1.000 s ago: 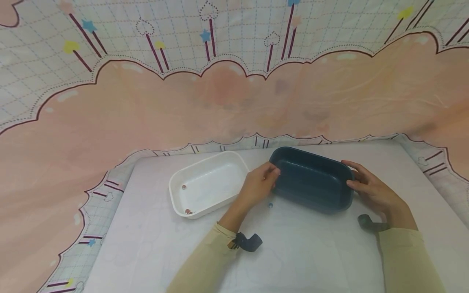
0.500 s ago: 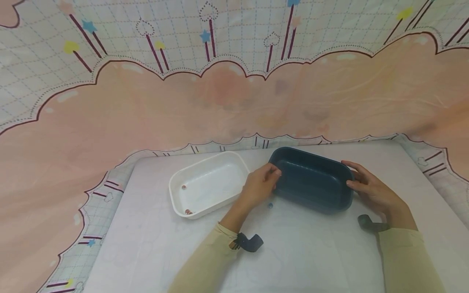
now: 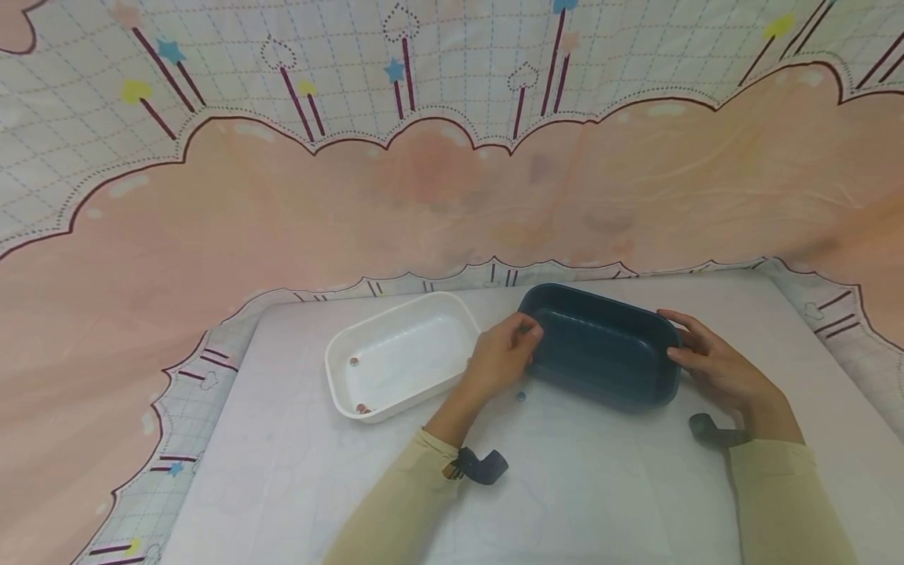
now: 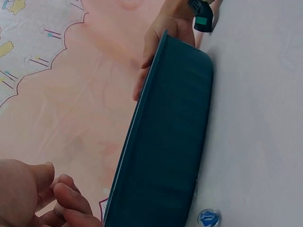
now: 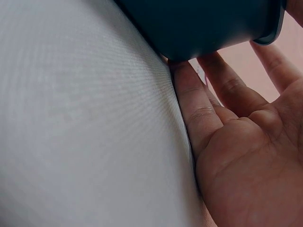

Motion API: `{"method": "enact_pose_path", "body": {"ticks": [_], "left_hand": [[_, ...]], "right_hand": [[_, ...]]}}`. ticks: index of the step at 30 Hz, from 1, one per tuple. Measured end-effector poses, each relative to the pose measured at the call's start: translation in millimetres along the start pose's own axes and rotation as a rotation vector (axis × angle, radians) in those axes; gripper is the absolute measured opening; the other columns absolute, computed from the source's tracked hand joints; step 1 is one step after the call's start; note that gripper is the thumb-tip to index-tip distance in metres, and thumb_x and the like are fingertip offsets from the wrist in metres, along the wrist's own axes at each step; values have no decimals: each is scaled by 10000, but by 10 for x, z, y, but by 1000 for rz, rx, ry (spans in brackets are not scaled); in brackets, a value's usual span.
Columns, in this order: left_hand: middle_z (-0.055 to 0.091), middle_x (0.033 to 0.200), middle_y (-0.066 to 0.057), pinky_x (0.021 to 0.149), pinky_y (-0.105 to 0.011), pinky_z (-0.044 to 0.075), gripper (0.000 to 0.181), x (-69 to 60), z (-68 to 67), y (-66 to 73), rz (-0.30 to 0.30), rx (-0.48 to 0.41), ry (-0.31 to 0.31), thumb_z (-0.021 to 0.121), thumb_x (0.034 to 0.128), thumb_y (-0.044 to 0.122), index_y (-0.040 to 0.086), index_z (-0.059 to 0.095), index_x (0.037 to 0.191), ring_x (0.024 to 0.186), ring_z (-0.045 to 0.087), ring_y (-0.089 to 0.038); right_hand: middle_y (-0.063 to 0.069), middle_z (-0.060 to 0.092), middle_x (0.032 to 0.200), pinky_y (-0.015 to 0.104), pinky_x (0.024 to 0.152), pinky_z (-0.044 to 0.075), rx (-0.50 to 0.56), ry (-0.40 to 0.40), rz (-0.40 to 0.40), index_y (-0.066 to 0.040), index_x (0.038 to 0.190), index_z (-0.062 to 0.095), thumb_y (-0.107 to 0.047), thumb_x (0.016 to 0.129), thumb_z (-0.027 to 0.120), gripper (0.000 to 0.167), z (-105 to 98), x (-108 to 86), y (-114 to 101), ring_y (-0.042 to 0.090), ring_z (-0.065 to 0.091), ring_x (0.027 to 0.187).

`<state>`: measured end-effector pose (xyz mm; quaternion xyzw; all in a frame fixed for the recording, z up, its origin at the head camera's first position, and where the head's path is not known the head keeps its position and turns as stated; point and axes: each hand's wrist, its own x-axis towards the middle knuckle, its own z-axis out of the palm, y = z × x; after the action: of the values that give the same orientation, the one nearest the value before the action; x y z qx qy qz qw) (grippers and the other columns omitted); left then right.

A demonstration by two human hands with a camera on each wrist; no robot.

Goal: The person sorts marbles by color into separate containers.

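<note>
A dark teal rectangular tray [image 3: 600,345] sits on the white table. My right hand [image 3: 727,373] holds its right end, with thumb and fingers spread over the rim and end wall; in the right wrist view, fingers [image 5: 196,101] reach under the tray's edge. My left hand [image 3: 501,357] hovers at the tray's left end with its fingers curled together near the thumb. In the left wrist view, the left hand [image 4: 45,198] is apart from the rim, and whether something is between its fingertips is hidden. A small blue glass marble [image 3: 521,396] lies just in front of the tray.
To the left stands a white rectangular tray [image 3: 402,353], with a few reddish marbles [image 3: 355,361] in it. Dark wrist-worn devices [image 3: 482,466] stick out from both sleeves. A patterned cloth [image 3: 424,204] hangs behind the table.
My left hand has shifted very slightly to the right. The right hand, both trays and the marbles stay where they were.
</note>
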<state>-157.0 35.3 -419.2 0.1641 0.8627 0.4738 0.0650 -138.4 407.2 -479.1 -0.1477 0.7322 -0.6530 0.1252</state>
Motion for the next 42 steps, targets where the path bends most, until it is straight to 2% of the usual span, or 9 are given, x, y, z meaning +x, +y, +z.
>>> {"method": "enact_pose_path", "body": {"ticks": [4,14,22,27,32,34,36,39,42], "left_hand": [[646,774,24,578,-250,501,247,-14,-15,11,2,10,6,522,1068,367,203,634,1214,661,598,-115],[667,795,24,601,-237,513,273,-72,-52,-42,11,30,2,513,1069,363,177,636,1227,700,612,-97],[671,830,21,602,-248,508,300,-172,-42,-178,23,71,-8,506,1071,383,171,635,1240,709,602,-101],[639,821,33,569,-247,486,300,-247,-20,-255,-4,71,-23,502,1070,398,196,635,1247,684,572,-116],[645,780,44,558,-287,512,276,-309,2,-308,-16,77,-22,515,1066,384,202,635,1236,639,568,-105],[632,758,57,698,-353,561,266,-334,14,-324,-6,97,-7,524,1063,377,206,637,1231,636,557,-93],[613,726,66,784,-394,536,253,-358,27,-336,3,118,6,528,1061,373,214,641,1221,617,543,-92],[573,690,65,750,-369,518,235,-391,45,-359,8,129,16,531,1059,365,221,645,1205,589,512,-95],[557,681,49,588,-287,455,222,-408,56,-396,10,119,21,535,1058,349,220,652,1196,574,498,-103]], "right_hand": [[-134,464,1432,78,967,418,15,-2,-10,-201,1623,246,7,1046,484,658,10,0,-6,-38,538,1257],[-58,342,1511,63,951,399,-43,17,35,-224,1629,227,-31,1051,503,669,21,-5,-5,-81,451,1275],[-31,332,1537,64,952,396,-35,25,46,-226,1628,226,-36,1052,505,668,32,-13,-10,-85,453,1279],[-72,359,1495,56,965,401,-42,38,52,-216,1629,221,-44,1054,507,666,19,-12,9,-72,484,1268],[-17,335,1527,53,963,398,-64,26,43,-229,1633,216,-62,1059,506,665,-11,0,25,-80,462,1271],[-15,333,1533,53,963,395,-65,25,44,-231,1632,217,-62,1059,504,663,-11,2,26,-84,455,1272],[-36,343,1525,54,965,394,-54,23,43,-227,1631,217,-52,1058,501,663,-9,2,27,-82,458,1277],[-82,376,1490,61,973,397,-16,15,31,-213,1631,218,-27,1055,493,665,0,3,26,-61,479,1284],[-105,402,1456,66,967,403,5,14,20,-207,1626,232,-10,1050,492,663,8,2,23,-48,502,1277]]}}
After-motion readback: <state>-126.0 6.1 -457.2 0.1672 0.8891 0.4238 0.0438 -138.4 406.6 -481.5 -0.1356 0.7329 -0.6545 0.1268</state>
